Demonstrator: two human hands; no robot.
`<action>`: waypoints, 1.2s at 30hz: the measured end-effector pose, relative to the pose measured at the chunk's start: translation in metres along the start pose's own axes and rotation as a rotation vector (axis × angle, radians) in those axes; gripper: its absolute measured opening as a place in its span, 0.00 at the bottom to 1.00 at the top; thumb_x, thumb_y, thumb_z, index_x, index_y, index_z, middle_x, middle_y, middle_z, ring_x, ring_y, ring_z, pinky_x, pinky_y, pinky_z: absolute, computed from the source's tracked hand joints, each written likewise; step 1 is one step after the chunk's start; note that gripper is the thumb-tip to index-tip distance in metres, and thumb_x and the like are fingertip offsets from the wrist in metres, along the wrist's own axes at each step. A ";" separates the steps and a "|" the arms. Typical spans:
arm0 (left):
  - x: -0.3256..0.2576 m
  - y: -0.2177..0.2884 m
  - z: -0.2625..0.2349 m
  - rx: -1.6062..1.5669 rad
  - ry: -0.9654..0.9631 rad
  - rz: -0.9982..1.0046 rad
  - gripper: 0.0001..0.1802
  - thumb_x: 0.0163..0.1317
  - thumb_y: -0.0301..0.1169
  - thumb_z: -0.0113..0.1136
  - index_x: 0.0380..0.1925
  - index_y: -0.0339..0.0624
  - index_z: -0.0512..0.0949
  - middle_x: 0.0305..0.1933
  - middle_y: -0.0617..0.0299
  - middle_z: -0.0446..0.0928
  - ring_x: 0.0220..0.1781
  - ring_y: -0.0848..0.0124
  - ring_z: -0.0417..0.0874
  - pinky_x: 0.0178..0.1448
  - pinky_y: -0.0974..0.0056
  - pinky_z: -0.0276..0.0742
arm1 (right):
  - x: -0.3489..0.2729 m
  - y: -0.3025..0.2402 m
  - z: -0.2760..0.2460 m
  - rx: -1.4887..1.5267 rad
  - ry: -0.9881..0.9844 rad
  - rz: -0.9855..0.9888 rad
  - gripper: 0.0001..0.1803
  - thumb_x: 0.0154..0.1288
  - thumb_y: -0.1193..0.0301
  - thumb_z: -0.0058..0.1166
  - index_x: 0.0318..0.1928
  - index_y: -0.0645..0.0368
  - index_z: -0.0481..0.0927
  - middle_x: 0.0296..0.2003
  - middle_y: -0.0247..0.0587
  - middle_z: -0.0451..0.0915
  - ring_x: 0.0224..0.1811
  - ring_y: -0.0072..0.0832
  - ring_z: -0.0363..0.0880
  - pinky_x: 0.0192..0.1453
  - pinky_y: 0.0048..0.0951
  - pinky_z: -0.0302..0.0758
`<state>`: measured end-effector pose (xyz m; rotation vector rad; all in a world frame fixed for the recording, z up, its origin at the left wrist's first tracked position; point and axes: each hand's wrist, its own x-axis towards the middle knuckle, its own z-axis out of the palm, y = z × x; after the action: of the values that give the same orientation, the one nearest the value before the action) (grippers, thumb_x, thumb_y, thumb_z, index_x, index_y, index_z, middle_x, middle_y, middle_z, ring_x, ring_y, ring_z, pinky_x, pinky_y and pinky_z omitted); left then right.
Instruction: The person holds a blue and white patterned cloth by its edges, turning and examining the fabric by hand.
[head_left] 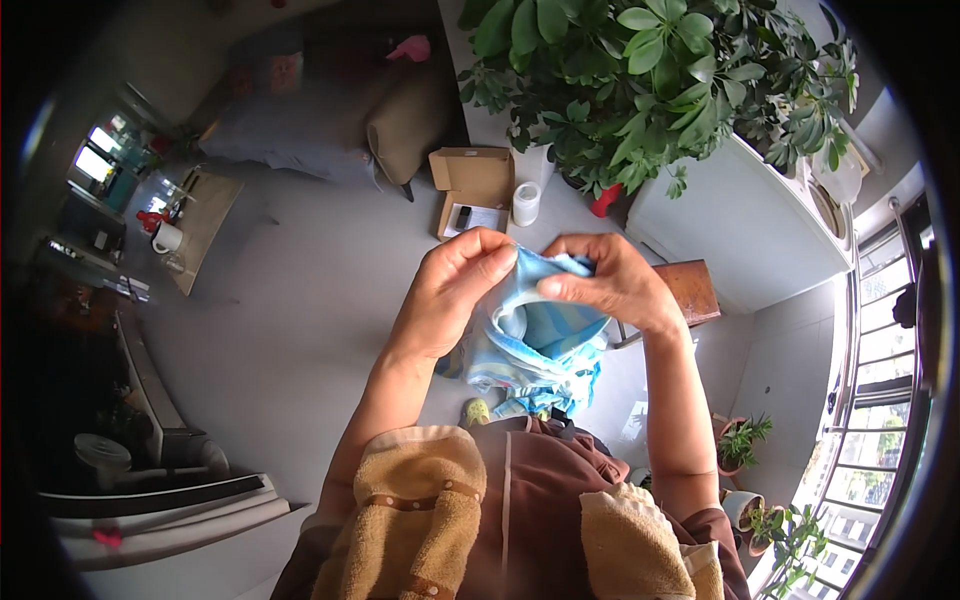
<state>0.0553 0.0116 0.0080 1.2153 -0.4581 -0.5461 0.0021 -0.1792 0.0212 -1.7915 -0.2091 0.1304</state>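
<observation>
A light blue and white patterned cloth (pixel 565 330) hangs in loose folds in front of me. Its kind is not plain from this view, though an edge of it forms an open loop. At the upper left of that edge, my left hand (pixel 462 278) pinches the fabric between thumb and fingers. Opposite it, my right hand (pixel 622 283) is closed on the upper right part, thumb on top and the fingers partly hidden behind. The lower end of the cloth falls in a ruffled bunch above the floor.
Beyond my hands, an open cardboard box (pixel 470 172) stands beside a white jar (pixel 526 203). A large leafy plant (pixel 660 70) fills the upper right, near a white cabinet (pixel 745 225). A wooden stool (pixel 690 290) is close to my right wrist. Potted plants (pixel 740 443) line the right side.
</observation>
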 end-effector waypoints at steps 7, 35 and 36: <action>-0.012 -0.003 0.002 0.544 0.057 0.216 0.04 0.55 0.19 0.54 0.31 0.34 0.72 0.28 0.67 0.74 0.28 0.84 0.72 0.32 0.78 0.69 | 0.006 0.009 0.018 0.437 0.203 -0.206 0.12 0.61 0.64 0.53 0.26 0.59 0.71 0.22 0.21 0.65 0.26 0.10 0.60 0.33 0.15 0.62; -0.059 -0.012 -0.062 0.457 0.334 0.082 0.05 0.56 0.22 0.51 0.33 0.35 0.72 0.30 0.65 0.74 0.30 0.79 0.73 0.37 0.74 0.71 | 0.029 0.002 0.029 1.235 0.351 0.223 0.18 0.60 0.53 0.49 0.30 0.55 0.78 0.29 0.39 0.79 0.32 0.32 0.78 0.44 0.36 0.75; -0.058 -0.012 -0.064 0.008 0.303 0.045 0.05 0.57 0.24 0.51 0.34 0.37 0.72 0.31 0.64 0.74 0.31 0.79 0.74 0.37 0.73 0.71 | 0.029 0.002 0.025 1.236 0.350 0.237 0.19 0.60 0.53 0.48 0.30 0.56 0.78 0.30 0.40 0.80 0.33 0.33 0.78 0.44 0.36 0.75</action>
<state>0.0466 0.0917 -0.0237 1.2671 -0.2296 -0.3137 0.0252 -0.1492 0.0142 -0.5738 0.2993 0.0785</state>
